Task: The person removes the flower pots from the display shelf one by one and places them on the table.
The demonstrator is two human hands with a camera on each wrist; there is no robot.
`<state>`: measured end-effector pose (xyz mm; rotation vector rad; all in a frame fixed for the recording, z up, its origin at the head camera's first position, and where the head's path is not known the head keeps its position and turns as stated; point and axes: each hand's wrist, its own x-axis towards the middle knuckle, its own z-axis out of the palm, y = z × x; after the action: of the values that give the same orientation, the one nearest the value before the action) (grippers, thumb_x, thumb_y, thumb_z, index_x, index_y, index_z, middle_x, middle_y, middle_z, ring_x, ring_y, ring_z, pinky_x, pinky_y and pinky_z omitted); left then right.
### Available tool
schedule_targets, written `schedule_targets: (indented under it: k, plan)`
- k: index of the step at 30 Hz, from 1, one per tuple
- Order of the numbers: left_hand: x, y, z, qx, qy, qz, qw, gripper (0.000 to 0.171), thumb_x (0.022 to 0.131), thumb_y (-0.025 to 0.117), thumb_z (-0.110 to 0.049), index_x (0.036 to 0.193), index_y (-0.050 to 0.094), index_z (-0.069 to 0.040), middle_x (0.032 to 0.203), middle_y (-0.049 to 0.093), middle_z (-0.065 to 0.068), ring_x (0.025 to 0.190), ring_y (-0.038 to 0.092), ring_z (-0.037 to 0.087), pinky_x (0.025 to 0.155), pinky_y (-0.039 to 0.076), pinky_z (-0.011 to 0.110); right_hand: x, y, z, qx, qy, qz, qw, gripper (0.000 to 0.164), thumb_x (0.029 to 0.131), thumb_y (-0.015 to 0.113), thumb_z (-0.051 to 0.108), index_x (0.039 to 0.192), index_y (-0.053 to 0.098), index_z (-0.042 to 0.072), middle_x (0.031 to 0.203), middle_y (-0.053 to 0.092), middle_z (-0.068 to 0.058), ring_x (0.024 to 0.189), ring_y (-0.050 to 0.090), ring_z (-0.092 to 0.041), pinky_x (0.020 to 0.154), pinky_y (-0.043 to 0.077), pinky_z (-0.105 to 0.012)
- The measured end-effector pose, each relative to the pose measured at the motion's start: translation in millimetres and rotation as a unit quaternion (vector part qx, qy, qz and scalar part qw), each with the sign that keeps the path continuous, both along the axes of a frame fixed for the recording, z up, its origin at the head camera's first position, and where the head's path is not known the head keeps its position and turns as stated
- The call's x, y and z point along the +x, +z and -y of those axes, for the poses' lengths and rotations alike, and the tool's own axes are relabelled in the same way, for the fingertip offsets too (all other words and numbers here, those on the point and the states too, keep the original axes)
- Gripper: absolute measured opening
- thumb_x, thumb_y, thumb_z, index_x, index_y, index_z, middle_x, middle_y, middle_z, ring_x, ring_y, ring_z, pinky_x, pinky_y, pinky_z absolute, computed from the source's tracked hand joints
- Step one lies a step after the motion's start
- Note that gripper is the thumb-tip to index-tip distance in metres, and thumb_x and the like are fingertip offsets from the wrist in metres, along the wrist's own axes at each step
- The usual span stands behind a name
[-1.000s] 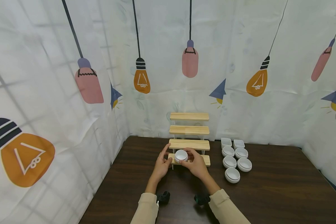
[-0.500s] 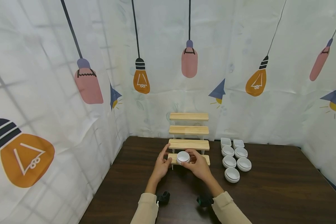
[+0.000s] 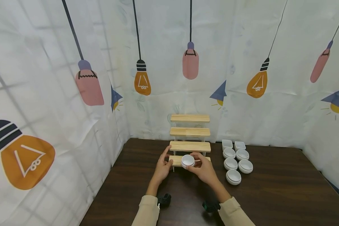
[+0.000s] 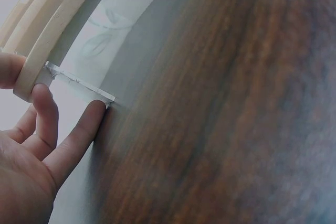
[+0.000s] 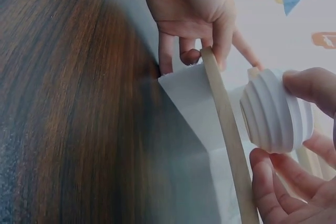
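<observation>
A stack of small white round bowls (image 3: 188,160) is at the lowest tier of a stepped wooden stand (image 3: 190,146). My right hand (image 3: 205,169) grips the stack from the right, with the thumb and fingers (image 5: 265,182) on its ribbed sides. Whether the base touches the wood, I cannot tell. At the stand's left end, my left hand (image 3: 162,168) pinches the lowest plank (image 4: 32,72) between its fingertips. Another finger (image 4: 79,137) of that hand reaches down beside the clear leg (image 4: 84,83) to the table.
To the stand's right, several stacks of white round bowls (image 3: 233,176) stand in two columns, with square white bowls (image 3: 227,143) at the back. The dark wooden table (image 3: 282,188) ends at a patterned curtain (image 3: 158,62) behind and on the left.
My right hand has shifted the bowl stack to the right along the lowest tier. The left hand stays at the plank's left end.
</observation>
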<state>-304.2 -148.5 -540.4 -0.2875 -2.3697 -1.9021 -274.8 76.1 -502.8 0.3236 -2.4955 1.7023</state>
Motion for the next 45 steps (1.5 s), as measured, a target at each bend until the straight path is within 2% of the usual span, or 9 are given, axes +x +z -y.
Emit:
schedule_targets:
  k: [2,5,9,13,21,26,36,40,45]
  plan:
    - [0.7,-0.1,0,0.001,0.001,0.000,1.0000,0.068,0.103,0.056,-0.005,0.159,0.036,-0.037,0.136,0.047,0.023,0.061,0.041,0.010,0.065,0.055,0.037,1.3,-0.3,-2,0.003,-0.003,-0.002,1.000,0.051,0.080,0.088,0.021,0.127,0.067,0.020,0.117,0.072,-0.009,0.090,0.070,-0.018,0.077,0.057,-0.034]
    - [0.4,0.8,0,0.002,-0.001,0.000,1.0000,0.068,0.103,0.055,-0.004,0.159,0.035,-0.036,0.137,0.045,0.027,0.061,0.041,0.010,0.066,0.056,0.042,3.3,0.8,-5,0.009,-0.002,-0.007,1.000,0.051,0.080,0.088,0.021,0.127,0.067,0.021,0.116,0.072,-0.008,0.089,0.069,-0.016,0.077,0.057,-0.033]
    - [0.0,0.5,-1,0.003,-0.003,0.000,1.0000,0.067,0.103,0.055,-0.003,0.160,0.035,-0.032,0.139,0.044,0.029,0.060,0.040,0.010,0.064,0.055,0.037,6.9,3.6,-9,0.017,-0.001,-0.005,1.000,0.051,0.080,0.089,0.022,0.127,0.067,0.022,0.115,0.071,-0.007,0.087,0.066,-0.014,0.077,0.055,-0.029]
    - [1.1,-0.5,-1,-0.003,0.001,-0.006,1.0000,0.067,0.103,0.056,-0.005,0.159,0.036,-0.037,0.138,0.046,0.026,0.060,0.040,0.011,0.060,0.049,0.028,9.8,4.3,-13,0.016,0.000,-0.002,1.000,0.053,0.079,0.089,0.022,0.127,0.067,0.022,0.114,0.070,-0.006,0.086,0.065,-0.014,0.076,0.053,-0.026]
    - [0.6,-1.2,0,-0.002,0.000,-0.001,1.0000,0.069,0.103,0.056,-0.005,0.158,0.035,-0.042,0.139,0.045,0.025,0.061,0.039,0.010,0.064,0.053,0.030,16.8,2.6,-23,0.011,0.009,-0.018,1.000,0.056,0.077,0.090,0.018,0.128,0.066,0.019,0.116,0.070,-0.010,0.082,0.065,-0.014,0.074,0.054,-0.025]
    - [0.0,-1.0,1,-0.003,0.002,-0.003,1.0000,0.068,0.104,0.056,-0.006,0.157,0.035,-0.044,0.140,0.046,0.022,0.058,0.036,0.010,0.059,0.047,0.027,20.4,1.1,-30,0.017,0.012,-0.027,0.999,0.057,0.077,0.090,0.018,0.129,0.066,0.020,0.116,0.070,-0.008,0.080,0.064,-0.012,0.072,0.054,-0.024]
    - [-0.9,-1.3,1,-0.020,-0.006,0.004,0.9998,0.068,0.105,0.054,-0.005,0.162,0.030,-0.033,0.144,0.044,0.026,0.056,0.035,0.008,0.056,0.040,0.023,31.2,-0.4,-50,0.005,0.003,-0.038,0.999,0.058,0.077,0.090,0.018,0.130,0.065,0.018,0.117,0.069,-0.008,0.085,0.063,-0.013,0.075,0.055,-0.024]
    - [-1.9,-1.5,2,-0.012,-0.009,0.015,0.9998,0.069,0.104,0.052,-0.002,0.163,0.028,-0.029,0.144,0.043,0.028,0.055,0.035,0.009,0.057,0.044,0.027,33.3,0.1,-58,-0.003,0.001,-0.045,0.999,0.058,0.078,0.090,0.019,0.130,0.065,0.016,0.115,0.070,-0.009,0.087,0.062,-0.012,0.075,0.055,-0.024]
    - [-1.0,-3.3,1,-0.003,-0.005,0.012,0.9999,0.068,0.104,0.054,-0.005,0.161,0.031,-0.036,0.143,0.044,0.025,0.056,0.036,0.008,0.067,0.052,0.039,36.0,-0.7,-70,0.005,-0.011,-0.050,0.999,0.056,0.079,0.089,0.018,0.128,0.064,0.015,0.112,0.071,-0.008,0.089,0.062,-0.010,0.075,0.055,-0.023]
